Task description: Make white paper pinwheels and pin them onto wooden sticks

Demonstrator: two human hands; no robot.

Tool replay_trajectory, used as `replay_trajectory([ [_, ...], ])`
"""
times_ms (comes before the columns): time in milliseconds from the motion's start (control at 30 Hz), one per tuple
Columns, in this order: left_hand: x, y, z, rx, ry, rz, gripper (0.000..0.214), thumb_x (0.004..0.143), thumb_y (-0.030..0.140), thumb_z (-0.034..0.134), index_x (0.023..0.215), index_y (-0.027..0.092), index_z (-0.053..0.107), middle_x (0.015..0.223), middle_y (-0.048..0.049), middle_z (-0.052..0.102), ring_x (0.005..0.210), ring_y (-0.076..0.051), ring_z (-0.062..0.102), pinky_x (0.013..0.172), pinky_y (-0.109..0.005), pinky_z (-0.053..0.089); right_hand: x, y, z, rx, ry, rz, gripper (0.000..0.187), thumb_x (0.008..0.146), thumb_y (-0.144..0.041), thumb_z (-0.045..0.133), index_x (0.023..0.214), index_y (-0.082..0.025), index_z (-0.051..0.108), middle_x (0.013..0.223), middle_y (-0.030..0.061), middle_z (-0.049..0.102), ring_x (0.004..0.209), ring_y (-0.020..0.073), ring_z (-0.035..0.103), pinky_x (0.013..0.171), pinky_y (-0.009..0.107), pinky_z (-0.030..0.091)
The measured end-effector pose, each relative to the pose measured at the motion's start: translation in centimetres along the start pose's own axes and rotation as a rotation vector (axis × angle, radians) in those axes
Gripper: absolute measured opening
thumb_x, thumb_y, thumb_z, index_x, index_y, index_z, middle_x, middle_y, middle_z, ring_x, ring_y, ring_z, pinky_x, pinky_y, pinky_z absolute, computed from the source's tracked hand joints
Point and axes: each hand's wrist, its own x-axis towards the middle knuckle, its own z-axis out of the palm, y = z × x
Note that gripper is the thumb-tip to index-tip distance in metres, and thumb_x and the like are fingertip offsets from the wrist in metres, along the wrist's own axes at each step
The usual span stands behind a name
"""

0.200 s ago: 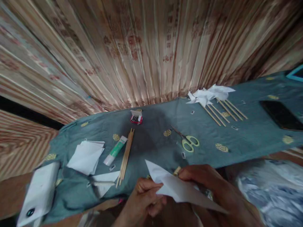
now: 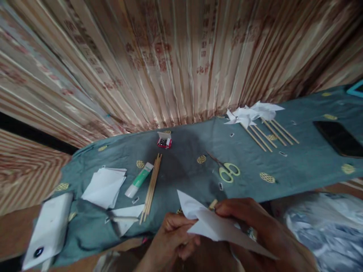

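Note:
A folded white paper pinwheel (image 2: 218, 226) is between my two hands, its pointed blades sticking up and out. My left hand (image 2: 177, 234) is closed on its left side, pinching the paper between thumb and fingers. My right hand (image 2: 252, 223) is closed round the right side, thumb and fingertips against the paper. A short end of a wooden stick (image 2: 213, 204) shows beside the right fingertips; the rest of it is hidden behind paper and hand. Beyond the hands lie scissors (image 2: 227, 172) with yellow-green handles and a bundle of wooden sticks (image 2: 151, 189).
On the green tablecloth (image 2: 181, 166) are a small open red box of pins (image 2: 164, 141), a green-and-white tube (image 2: 138, 180), stacked paper squares (image 2: 103, 189) and a loose paper piece (image 2: 127, 223). Several pinwheels on sticks (image 2: 246, 115), a dark phone (image 2: 338, 138) and a white device (image 2: 48, 230) lie farther out.
The view has shifted slightly. Between my hands the pinwheel's left blade has bent a little more, opening a gap against the neighbouring fold. Both hands keep their hold.

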Motion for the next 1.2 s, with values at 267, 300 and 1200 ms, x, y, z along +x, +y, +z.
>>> replay_trajectory([
  [267, 0.1, -0.1, -0.4, 0.014, -0.039, -0.004, 0.033, 0.064, 0.046, 0.080, 0.058, 0.014, 0.073, 0.041, 0.0036, 0.047, 0.030, 0.002, 0.025, 0.036, -0.018, 0.009, -0.4, -0.1, 1.0, 0.060, 0.028, -0.011, 0.032, 0.084, -0.019, 0.052, 0.114, -0.031, 0.055, 0.092, 0.0001, 0.073, 0.075, 0.0168, 0.071, 0.070, 0.023, 0.058],
  [300, 0.1, -0.2, -0.5, 0.020, -0.037, -0.005, 0.034, 0.064, 0.046, 0.080, 0.058, 0.014, 0.073, 0.042, 0.0035, 0.047, 0.030, 0.002, 0.025, 0.036, -0.018, 0.010, -0.3, -0.2, 1.1, 0.075, 0.033, -0.005, 0.032, 0.084, -0.019, 0.052, 0.114, -0.031, 0.055, 0.092, -0.0001, 0.073, 0.075, 0.0168, 0.071, 0.070, 0.023, 0.058],
  [1200, -0.5, -3.3, -1.8, -0.110, 0.245, -0.067, 0.045, 0.049, 0.043, 0.087, 0.074, 0.009, 0.070, 0.057, 0.0039, 0.054, 0.034, 0.002, 0.028, 0.040, -0.019, 0.009, 2.6, 6.3, 7.1, 0.967, -0.447, 0.749, 0.037, 0.054, -0.034, 0.084, 0.081, -0.018, 0.064, 0.072, -0.0008, 0.072, 0.063, 0.0142, 0.064, 0.062, 0.027, 0.049],
])
